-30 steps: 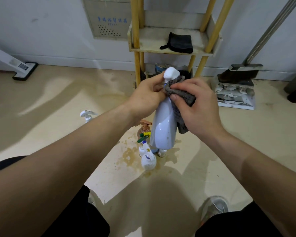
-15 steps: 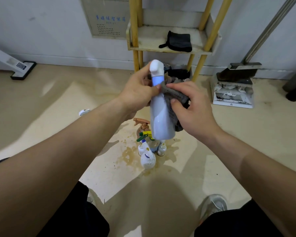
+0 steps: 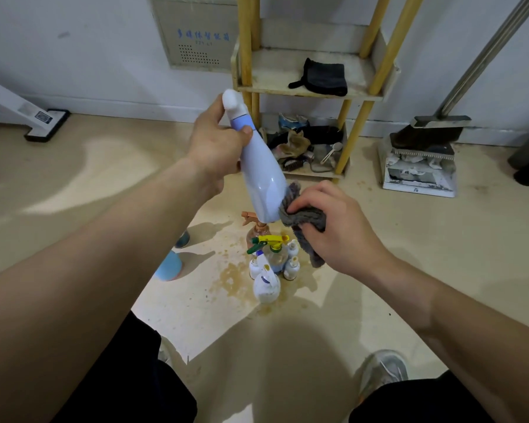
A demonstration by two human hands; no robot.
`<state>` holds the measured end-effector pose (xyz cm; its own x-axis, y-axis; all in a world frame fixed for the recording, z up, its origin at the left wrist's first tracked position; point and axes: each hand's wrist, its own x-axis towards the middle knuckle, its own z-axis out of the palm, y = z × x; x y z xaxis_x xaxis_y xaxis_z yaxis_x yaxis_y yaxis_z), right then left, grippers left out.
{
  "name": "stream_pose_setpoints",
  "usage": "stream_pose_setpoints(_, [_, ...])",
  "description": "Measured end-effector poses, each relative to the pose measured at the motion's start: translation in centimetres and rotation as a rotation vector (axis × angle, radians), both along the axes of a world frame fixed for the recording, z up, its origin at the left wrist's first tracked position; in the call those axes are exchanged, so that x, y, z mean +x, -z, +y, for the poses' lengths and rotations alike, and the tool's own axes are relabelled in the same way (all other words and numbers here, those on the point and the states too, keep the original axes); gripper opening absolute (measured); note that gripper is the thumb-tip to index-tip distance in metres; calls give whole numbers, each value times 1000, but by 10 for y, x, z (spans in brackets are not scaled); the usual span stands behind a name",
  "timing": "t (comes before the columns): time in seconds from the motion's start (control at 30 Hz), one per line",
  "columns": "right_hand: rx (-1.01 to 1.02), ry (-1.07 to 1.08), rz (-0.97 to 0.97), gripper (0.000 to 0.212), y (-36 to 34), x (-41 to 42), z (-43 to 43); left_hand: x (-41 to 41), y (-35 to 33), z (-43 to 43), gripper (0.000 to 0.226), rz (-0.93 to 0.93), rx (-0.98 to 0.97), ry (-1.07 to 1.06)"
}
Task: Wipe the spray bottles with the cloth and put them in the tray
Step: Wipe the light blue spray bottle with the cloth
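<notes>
Left hand (image 3: 216, 148): fingers and thumb curled round the neck of the white spray bottle (image 3: 263, 181), just below its pale blue collar. The bottle is in the air at frame centre, tilted, with the nozzle head to the upper left and the base to the lower right.

Right hand (image 3: 345, 233): fingers closed on the bunched grey cloth (image 3: 303, 219). The cloth touches the bottle's lower right flank near the base, and a tail of it hangs under the hand.

Step in hand, as I judge it: wiping the lower body and base.

To do it well:
- Only a small fold meets the plastic. Open the cloth and wrap it round the body, not just dab.
- Turn the bottle at the neck with your left hand while the cloth presses, so the far side, hidden from this view, gets wiped too.
- Don't skip the underside. The floor (image 3: 409, 254) is stained brown around the cluster of other bottles (image 3: 269, 261) at lower centre, so bases likely carry the most grime.
- The plastic looks glossy and may be slick. Hold firm at the neck.
- Gather the hanging tail so it doesn't brush the standing bottles below.

Tray: I can't pick it out for certain. The yellow rack (image 3: 245, 41) at upper centre has shelves, but which piece counts is unclear, so settle that before you let go.
</notes>
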<state>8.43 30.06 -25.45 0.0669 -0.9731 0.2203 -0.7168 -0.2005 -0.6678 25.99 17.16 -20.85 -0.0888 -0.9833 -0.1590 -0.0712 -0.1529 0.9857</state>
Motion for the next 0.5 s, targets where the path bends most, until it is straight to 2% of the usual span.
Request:
stream_pose_setpoints(0.1, [159,58,84,36,2,-7,-4,3,-1,0,64,23,16,4])
stream_pose_setpoints(0.17, [191,133,98,35,-1,-11,-7,3,-2,1,64,56,38,17])
stream_pose_setpoints(0.3, [-10,247,-64,30,-16,-11,-14,-3,2,5,66,3,3,46])
stream_pose_setpoints(0.4, [-136,180,-148,31,-21,-3,-15,-11,9,13,66,-18,-16,109])
stream_pose_setpoints(0.5, [-201,97,-100,33,-16,5,-13,-20,10,20,64,-16,-39,179])
